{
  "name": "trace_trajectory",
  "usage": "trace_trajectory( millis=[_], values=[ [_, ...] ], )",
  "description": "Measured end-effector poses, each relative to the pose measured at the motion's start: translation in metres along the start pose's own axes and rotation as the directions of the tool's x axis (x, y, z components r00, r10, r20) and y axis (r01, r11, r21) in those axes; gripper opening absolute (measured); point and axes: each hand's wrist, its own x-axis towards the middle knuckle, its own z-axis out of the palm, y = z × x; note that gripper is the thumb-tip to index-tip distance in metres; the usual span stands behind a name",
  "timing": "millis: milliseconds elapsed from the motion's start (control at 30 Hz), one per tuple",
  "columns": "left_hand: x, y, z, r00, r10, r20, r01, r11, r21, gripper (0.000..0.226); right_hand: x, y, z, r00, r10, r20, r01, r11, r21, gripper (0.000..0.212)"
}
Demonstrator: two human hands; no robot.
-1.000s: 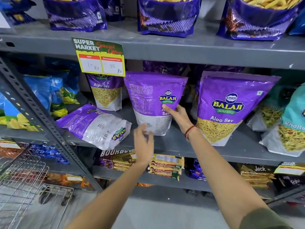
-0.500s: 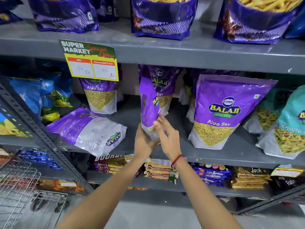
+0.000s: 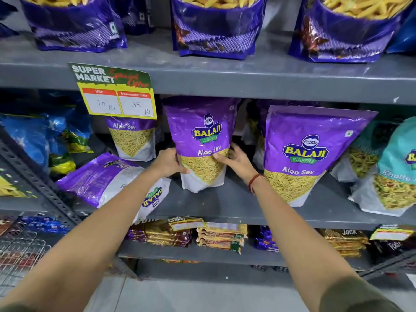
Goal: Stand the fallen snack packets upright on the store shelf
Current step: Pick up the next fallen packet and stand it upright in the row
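A purple Aloo Sev packet (image 3: 201, 136) stands upright in the middle of the grey middle shelf (image 3: 225, 208), front label facing me. My left hand (image 3: 167, 163) grips its lower left edge and my right hand (image 3: 236, 159) grips its lower right edge, thumb across the front. To the left another purple packet (image 3: 101, 181) lies flat on its side, its bottom end over the shelf's front edge, partly behind my left forearm. Upright Aloo Sev packets stand behind at the left (image 3: 132, 140) and at the right (image 3: 308, 152).
A yellow-green price sign (image 3: 114, 91) hangs from the upper shelf edge. Dark purple bags line the top shelf (image 3: 216, 25). Teal packets (image 3: 391, 172) stand at far right, blue ones (image 3: 40, 138) at far left. Biscuit packs (image 3: 220, 236) fill the lower shelf. A wire basket (image 3: 20, 253) sits bottom left.
The held packet has been turned from back-facing, through edge-on, to front-facing and now stands on the shelf. Both hands have moved to its lower sides.
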Motion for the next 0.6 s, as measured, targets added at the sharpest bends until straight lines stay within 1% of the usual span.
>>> trace_trajectory(
  millis=[67,133,200,300,400,500,567,600],
  values=[
    [0.001,-0.01,0.002,0.999,-0.012,0.032,0.017,0.992,-0.128,0.05,-0.001,-0.002,0.002,0.998,0.011,-0.057,-0.01,1.0,0.025,0.048],
    [-0.006,-0.011,0.003,0.997,-0.003,0.079,0.027,0.952,-0.305,0.048,-0.008,-0.002,0.005,0.984,-0.008,-0.178,0.005,1.0,-0.013,0.031],
    [-0.011,-0.01,0.005,0.992,0.03,0.119,0.018,0.922,-0.387,0.049,-0.022,-0.004,0.01,0.961,-0.063,-0.268,0.042,0.996,-0.083,0.026],
    [-0.012,-0.008,0.004,0.983,0.059,0.171,0.018,0.909,-0.416,0.054,-0.045,-0.003,0.022,0.925,-0.125,-0.358,0.079,0.987,-0.142,0.02],
    [-0.018,-0.005,0.001,0.972,0.059,0.226,0.038,0.914,-0.403,0.055,-0.059,-0.003,0.031,0.903,-0.161,-0.398,0.117,0.984,-0.134,0.02],
    [-0.026,-0.002,-0.004,0.959,0.095,0.268,0.021,0.915,-0.402,0.055,-0.064,-0.005,0.034,0.905,-0.169,-0.391,0.111,0.98,-0.166,0.023],
    [-0.031,0.0,-0.007,0.951,0.12,0.283,0.016,0.9,-0.435,0.053,-0.066,-0.008,0.032,0.913,-0.15,-0.38,0.086,0.98,-0.182,0.027],
    [-0.033,0.002,-0.009,0.955,0.129,0.268,0.013,0.881,-0.473,0.052,-0.066,-0.011,0.03,0.914,-0.135,-0.383,0.074,0.983,-0.17,0.029]
  ],
)
